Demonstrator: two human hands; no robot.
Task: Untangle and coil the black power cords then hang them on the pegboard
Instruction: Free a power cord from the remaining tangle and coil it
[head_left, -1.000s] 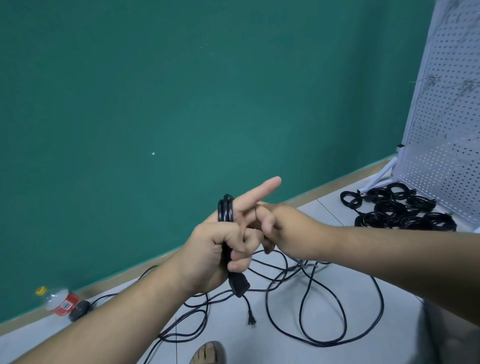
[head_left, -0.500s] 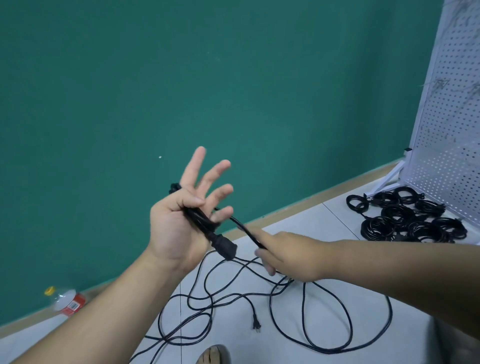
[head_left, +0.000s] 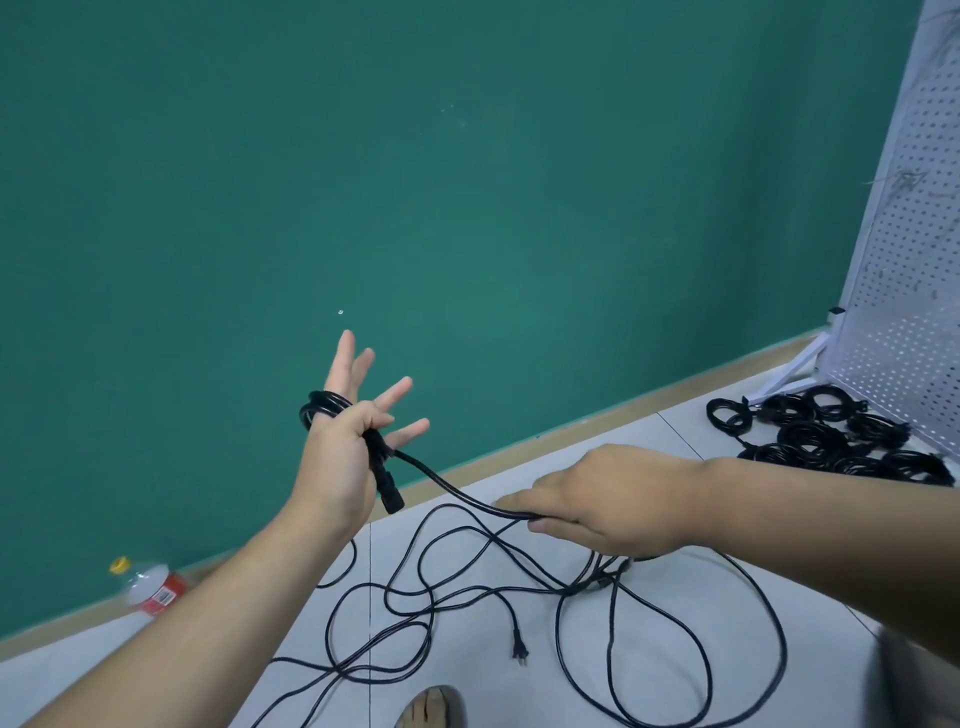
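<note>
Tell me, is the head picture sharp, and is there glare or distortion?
Head view: soft, even light, no glare; left hand and power cord are sharp; pegboard edge bows, probably wide-angle distortion; lower right corner is blurred.

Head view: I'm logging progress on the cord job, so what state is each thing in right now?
black power cord, partly wound round the left hand, stretched to the right hand
left hand, fingers spread, thumb pinning the cord
right hand, gripping the cord
loose cords, tangled on the floor
coiled cords, on the floor, not hung
bottle, on its side, capped
</note>
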